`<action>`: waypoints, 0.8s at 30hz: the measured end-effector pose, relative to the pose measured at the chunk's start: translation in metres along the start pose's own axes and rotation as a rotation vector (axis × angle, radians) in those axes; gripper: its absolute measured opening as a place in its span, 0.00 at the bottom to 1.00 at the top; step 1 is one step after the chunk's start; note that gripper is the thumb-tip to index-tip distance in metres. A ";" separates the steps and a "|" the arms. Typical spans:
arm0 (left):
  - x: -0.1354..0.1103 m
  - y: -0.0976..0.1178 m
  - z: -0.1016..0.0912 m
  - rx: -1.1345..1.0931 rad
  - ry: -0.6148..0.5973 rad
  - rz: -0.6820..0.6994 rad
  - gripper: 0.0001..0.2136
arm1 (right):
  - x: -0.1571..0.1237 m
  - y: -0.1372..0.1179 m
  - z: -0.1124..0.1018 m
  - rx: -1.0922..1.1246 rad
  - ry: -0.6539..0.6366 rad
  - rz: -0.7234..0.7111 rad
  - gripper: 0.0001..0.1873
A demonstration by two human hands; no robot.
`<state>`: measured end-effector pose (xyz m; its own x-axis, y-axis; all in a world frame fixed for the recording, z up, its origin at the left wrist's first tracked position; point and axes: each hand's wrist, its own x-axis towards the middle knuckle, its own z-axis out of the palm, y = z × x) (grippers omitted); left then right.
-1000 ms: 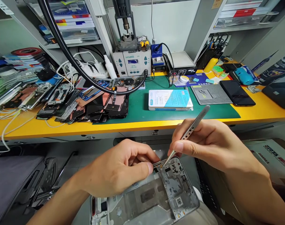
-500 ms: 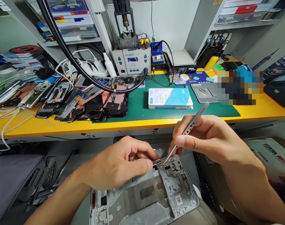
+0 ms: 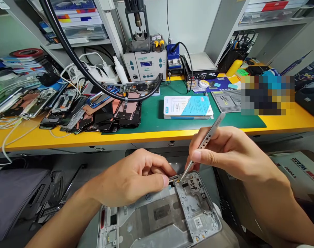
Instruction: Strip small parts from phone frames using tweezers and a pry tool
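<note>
As the phone frame (image 3: 162, 212) lies aslant over what looks like your lap, your left hand (image 3: 136, 181) pinches its far edge between thumb and fingers. Your right hand (image 3: 228, 153) grasps the tweezers (image 3: 206, 139), points down at a gold-coloured contact (image 3: 178, 181) on the frame. Step in hand, judged: fine tweezer work at that spot. Next move probably calls for your left hand to hold firm and for light, small tweezer strokes.

Beyond the frame: the bench (image 3: 152, 137), with a green mat (image 3: 152, 119) bearing a blue-and-white box (image 3: 188, 106); beyond it and leftward, a pile of phone parts (image 3: 126, 112).

Unclear: whether the tweezer points touch or grip anything. The frame's near edge is partly cut off; your left fingertips are partly hidden. A pixelated patch masks items beyond and right of it.
</note>
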<state>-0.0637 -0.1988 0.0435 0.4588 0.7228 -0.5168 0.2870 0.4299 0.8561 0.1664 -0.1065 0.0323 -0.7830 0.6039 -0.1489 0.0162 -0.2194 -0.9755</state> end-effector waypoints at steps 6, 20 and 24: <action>-0.001 -0.001 0.000 -0.012 -0.006 0.002 0.13 | 0.004 0.005 0.000 0.027 0.008 0.022 0.09; 0.004 -0.004 -0.002 -0.029 0.021 -0.024 0.13 | 0.007 0.012 0.000 -0.036 0.068 0.047 0.13; 0.010 -0.002 -0.005 -0.104 0.002 -0.024 0.11 | 0.011 0.017 -0.005 0.103 0.066 0.082 0.13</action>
<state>-0.0640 -0.1897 0.0372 0.4509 0.7126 -0.5374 0.2094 0.5009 0.8398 0.1612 -0.1005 0.0131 -0.7392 0.6289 -0.2410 0.0120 -0.3456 -0.9383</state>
